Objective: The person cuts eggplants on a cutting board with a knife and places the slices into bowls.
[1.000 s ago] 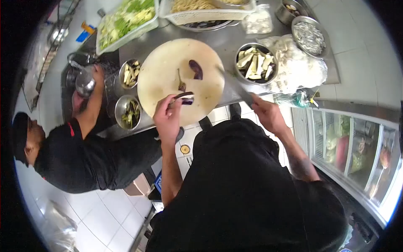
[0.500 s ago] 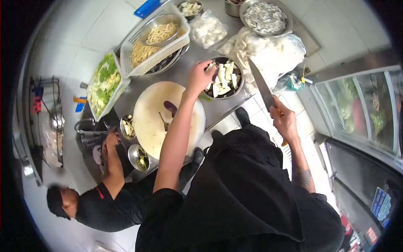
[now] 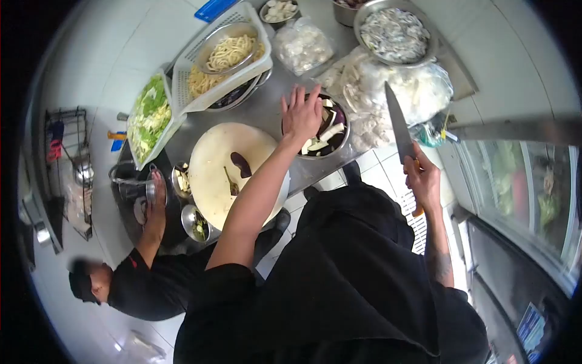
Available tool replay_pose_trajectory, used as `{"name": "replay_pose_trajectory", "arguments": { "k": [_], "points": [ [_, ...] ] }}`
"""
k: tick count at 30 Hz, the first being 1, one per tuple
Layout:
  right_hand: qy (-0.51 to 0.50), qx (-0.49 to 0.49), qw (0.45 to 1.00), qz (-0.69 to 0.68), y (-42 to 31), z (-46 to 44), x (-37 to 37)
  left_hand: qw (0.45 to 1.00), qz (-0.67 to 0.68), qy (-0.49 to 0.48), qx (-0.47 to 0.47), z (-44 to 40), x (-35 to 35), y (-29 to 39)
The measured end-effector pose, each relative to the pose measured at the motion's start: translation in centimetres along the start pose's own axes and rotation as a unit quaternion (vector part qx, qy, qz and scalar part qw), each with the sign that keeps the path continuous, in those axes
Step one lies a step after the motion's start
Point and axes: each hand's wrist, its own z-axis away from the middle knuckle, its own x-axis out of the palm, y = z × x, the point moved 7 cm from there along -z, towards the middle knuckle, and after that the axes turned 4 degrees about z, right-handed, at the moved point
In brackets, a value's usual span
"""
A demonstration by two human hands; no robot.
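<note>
My left hand (image 3: 302,115) lies over the left side of a metal bowl of cut eggplant (image 3: 332,131), palm down with its fingers stretched out and apart. The pieces have white flesh and dark purple skin; some are hidden under the hand. Out to the right, my right hand (image 3: 422,179) is shut on the orange handle of a large knife (image 3: 399,124), its blade pointing up and away from me. On the round white cutting board (image 3: 209,200) rest a dark purple eggplant piece (image 3: 241,164) and an eggplant stem end (image 3: 231,181).
Behind the board stand a white basket (image 3: 200,100) with a bowl of noodles (image 3: 230,53) and a tray of chopped greens (image 3: 148,124). Plastic bags (image 3: 394,91) and a bowl of greyish strips (image 3: 395,33) sit at right. A co-worker (image 3: 145,282) works at left; a glass-door fridge (image 3: 515,182) is at right.
My left hand has gone from the bowl's left edge to spread flat over the eggplant pieces. The knife stays in my right hand. The co-worker's hand has shifted up beside a metal container.
</note>
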Motion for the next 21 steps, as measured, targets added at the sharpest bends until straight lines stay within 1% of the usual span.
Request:
{"name": "replay_pose_trajectory", "arguments": {
  "k": [1, 3, 6, 7, 9, 11, 12, 13, 14, 15, 17, 19, 21],
  "points": [
    [0.007, -0.009, 1.000, 0.001, 0.1, -0.6, -0.3, 1.000, 0.026, -0.007, -0.002, -0.1, -0.1, -0.1],
    [-0.003, -0.018, 1.000, 0.015, 0.2, -1.3, -0.5, 0.999, 0.029, 0.019, 0.005, 0.0, -0.4, -0.3],
    [0.003, 0.008, 0.999, -0.032, 0.5, -2.0, -0.9, 0.993, 0.112, 0.019, -0.005, -0.3, -0.6, -0.5],
    [-0.004, 0.001, 0.999, -0.039, 0.5, -2.3, -0.8, 0.993, 0.112, 0.025, -0.011, -0.1, -0.6, -0.6],
    [-0.026, -0.010, 0.999, -0.029, 0.8, -3.1, -0.4, 0.976, 0.194, 0.088, -0.044, 0.0, -1.4, -1.7],
    [-0.032, -0.050, 0.998, 0.009, 1.4, -4.2, -0.2, 0.988, 0.020, 0.148, -0.046, 1.8, -4.5, 1.9],
    [-0.037, -0.038, 0.999, -0.007, 1.9, -4.9, 0.1, 0.995, 0.081, 0.013, -0.058, 2.5, -5.2, 3.5],
    [-0.047, -0.055, 0.997, 0.000, 2.0, -5.8, 0.4, 0.993, 0.087, 0.075, -0.037, 3.8, -4.3, 4.2],
    [-0.059, -0.073, 0.996, -0.002, 1.4, -6.3, 0.6, 0.988, 0.098, 0.113, -0.032, 5.3, -4.2, 5.1],
    [-0.059, -0.060, 0.996, -0.023, 0.4, -6.4, 0.7, 0.983, 0.092, 0.158, -0.016, 6.5, -6.1, 5.7],
    [-0.076, -0.087, 0.993, -0.022, -1.0, -7.0, 0.7, 0.960, 0.165, 0.205, -0.095, 9.1, -7.6, 3.1],
    [-0.074, -0.094, 0.993, -0.005, -2.3, -7.4, 0.8, 0.935, 0.133, 0.210, -0.253, 12.3, -8.1, -2.8],
    [-0.091, -0.141, 0.986, 0.023, -3.8, -8.0, 1.3, 0.891, -0.018, 0.262, -0.371, 16.1, -9.6, -7.5]
  ]
}}
